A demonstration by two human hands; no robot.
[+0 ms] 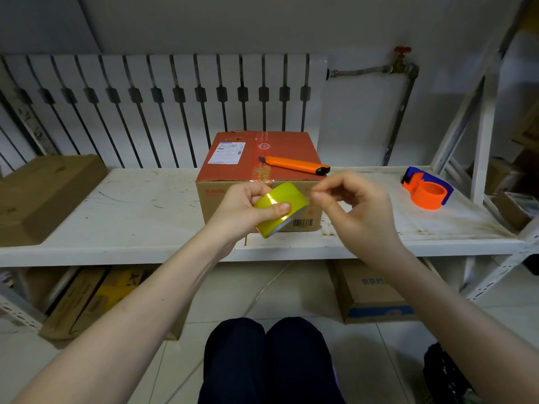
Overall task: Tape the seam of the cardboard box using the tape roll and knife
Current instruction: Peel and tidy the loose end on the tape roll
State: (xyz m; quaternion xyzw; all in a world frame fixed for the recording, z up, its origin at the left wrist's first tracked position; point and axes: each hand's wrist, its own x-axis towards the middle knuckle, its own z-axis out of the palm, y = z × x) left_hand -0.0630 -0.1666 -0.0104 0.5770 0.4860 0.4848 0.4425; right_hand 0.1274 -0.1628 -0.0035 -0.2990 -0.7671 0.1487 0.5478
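**Picking at the tape end, box waiting on the shelf**

While the left hand [248,205] wraps around the yellow tape roll [281,208], thumb pressed across its shiny face, the right hand [350,205] sits just beside it with thumb and forefinger pinched together at the roll's edge; can't tell if any tape is actually caught. Both forearms reach forward. Right behind is the cardboard box [256,167] on the white shelf [116,217], orange knife [294,164] lying on top. An orange tape dispenser [427,189] sits off right.

orange-and-blue tape dispenser [427,189] on right side of white shelf [131,211]. flat brown carton [43,193] at left end. white radiator [163,106] behind, red-handled valve [402,58] on its pipe. blue-printed box [373,293] on the floor below.
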